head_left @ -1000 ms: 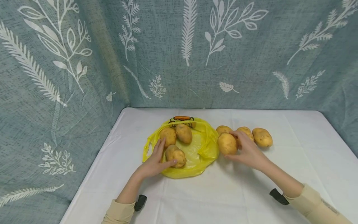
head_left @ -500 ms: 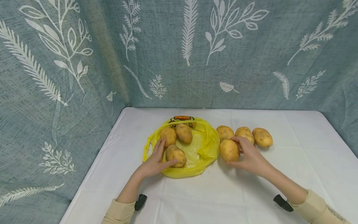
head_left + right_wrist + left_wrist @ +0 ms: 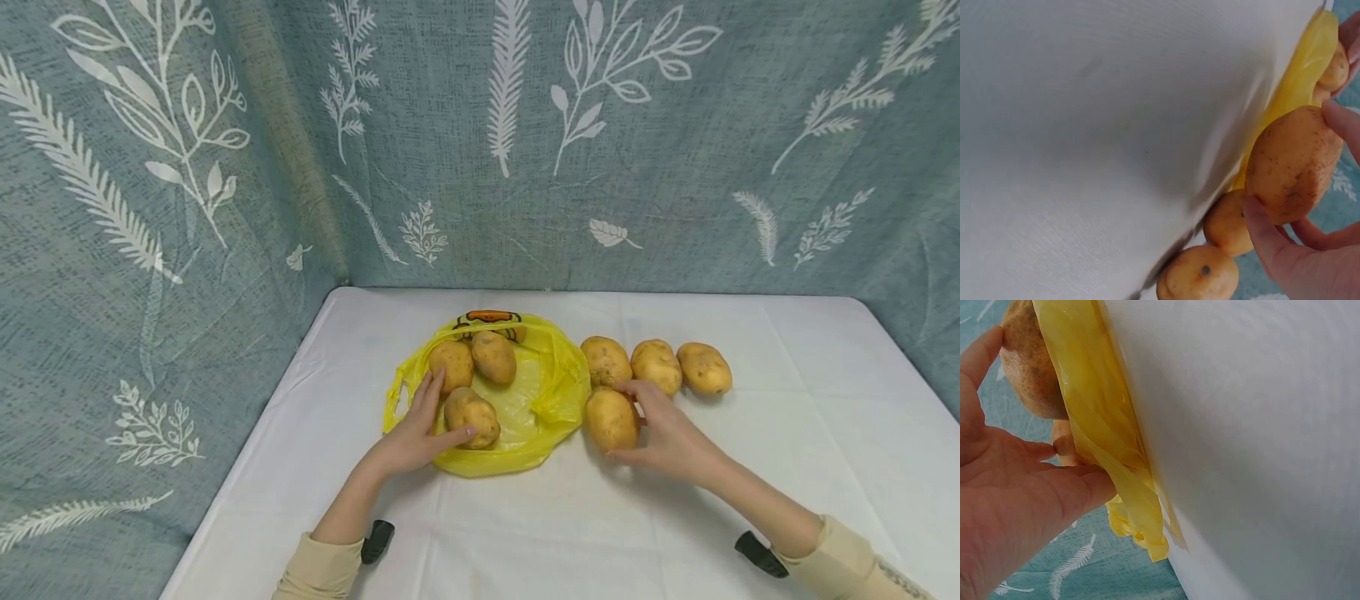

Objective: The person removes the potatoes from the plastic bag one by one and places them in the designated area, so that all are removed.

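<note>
In the head view, a yellow plastic bag (image 3: 543, 454) lies spread wide on the table, with potatoes inside it. My left hand (image 3: 412, 433) reaches over its left rim with fingers spread. The thumb touches the front potato (image 3: 471, 419) and the fingertips touch the back-left potato (image 3: 452, 367). Another potato (image 3: 493, 358) lies behind. Just right of the bag, my right hand (image 3: 667, 429) grips a potato (image 3: 611, 421) between thumb and fingers. The right wrist view shows this potato (image 3: 1294, 165) with dark specks; whether it touches the table I cannot tell.
Three potatoes stand in a row right of the bag: one by its edge (image 3: 606, 361), a middle one (image 3: 656, 367) and an outer one (image 3: 703, 368). A white cloth covers the table (image 3: 540, 542). A blue-green leaf-print curtain (image 3: 465, 217) hangs at the back and sides.
My right hand has brought its potato nearer to me and lower, from in front of the row's left potato, which now shows fully. The left hand has stayed in place.
</note>
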A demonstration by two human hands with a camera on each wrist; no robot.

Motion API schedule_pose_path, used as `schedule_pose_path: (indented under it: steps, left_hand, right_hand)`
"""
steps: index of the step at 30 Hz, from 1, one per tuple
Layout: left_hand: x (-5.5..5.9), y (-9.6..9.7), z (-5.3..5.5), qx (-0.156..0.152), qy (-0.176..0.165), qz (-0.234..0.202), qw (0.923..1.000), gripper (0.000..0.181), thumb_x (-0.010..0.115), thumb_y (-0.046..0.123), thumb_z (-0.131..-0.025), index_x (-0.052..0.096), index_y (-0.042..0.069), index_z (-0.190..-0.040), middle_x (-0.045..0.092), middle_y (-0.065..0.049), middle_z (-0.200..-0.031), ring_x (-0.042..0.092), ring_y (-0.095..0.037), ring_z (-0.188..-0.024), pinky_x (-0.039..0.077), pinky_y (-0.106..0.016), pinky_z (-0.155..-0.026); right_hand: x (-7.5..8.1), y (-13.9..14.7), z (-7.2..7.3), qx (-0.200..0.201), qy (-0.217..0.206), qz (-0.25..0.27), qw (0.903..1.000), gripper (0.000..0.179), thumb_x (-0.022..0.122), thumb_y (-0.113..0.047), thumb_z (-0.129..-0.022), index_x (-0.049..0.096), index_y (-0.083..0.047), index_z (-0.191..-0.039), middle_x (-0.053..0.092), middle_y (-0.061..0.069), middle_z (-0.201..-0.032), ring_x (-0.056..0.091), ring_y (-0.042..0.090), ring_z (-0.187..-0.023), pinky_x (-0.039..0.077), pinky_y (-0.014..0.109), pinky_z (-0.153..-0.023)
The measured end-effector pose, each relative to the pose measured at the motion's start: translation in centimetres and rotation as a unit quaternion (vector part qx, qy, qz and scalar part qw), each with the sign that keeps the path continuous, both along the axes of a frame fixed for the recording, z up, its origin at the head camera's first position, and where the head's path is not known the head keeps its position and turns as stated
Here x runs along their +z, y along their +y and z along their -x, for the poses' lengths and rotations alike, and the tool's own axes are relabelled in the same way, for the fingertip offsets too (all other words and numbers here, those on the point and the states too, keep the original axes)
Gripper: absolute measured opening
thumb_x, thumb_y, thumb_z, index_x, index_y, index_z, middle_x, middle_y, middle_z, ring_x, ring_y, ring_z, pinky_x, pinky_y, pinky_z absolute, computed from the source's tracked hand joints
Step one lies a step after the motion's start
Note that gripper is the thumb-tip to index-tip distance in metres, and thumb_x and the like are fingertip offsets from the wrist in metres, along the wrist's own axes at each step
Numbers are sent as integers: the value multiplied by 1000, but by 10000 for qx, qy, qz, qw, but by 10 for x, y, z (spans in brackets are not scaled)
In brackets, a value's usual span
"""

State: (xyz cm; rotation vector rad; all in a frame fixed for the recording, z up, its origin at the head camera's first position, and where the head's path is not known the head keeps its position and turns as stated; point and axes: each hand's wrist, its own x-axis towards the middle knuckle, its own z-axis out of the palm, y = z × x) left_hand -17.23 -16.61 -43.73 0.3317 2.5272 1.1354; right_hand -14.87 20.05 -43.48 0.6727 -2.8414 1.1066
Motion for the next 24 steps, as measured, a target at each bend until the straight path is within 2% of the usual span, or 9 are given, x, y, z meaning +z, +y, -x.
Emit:
schedule_pose_path:
  steps: [10,24]
  left_hand:
    - [0,0,0,-8,0,7,10000,102,63,49,-92,-8,16,-157,-15,-21,-159,3,-45,-144,14,-64,-111]
    - [1,0,-1,20,-14,16,10000,102,63,48,-92,-8,15,-157,-15,-22,-159,2,-45,-144,13,-64,-111]
  right_hand:
    - [-5,-1,-1,146,-112,-88,9998,82,90,-23,-69,44,3,-132,48,20,-133,45,37,-124,41,55,-99]
    - [-5,-2,-2,102,-301,-247,9992,87,88,-27,-71,40,1,-137,44,21,-138,41,39,-128,38,58,-101]
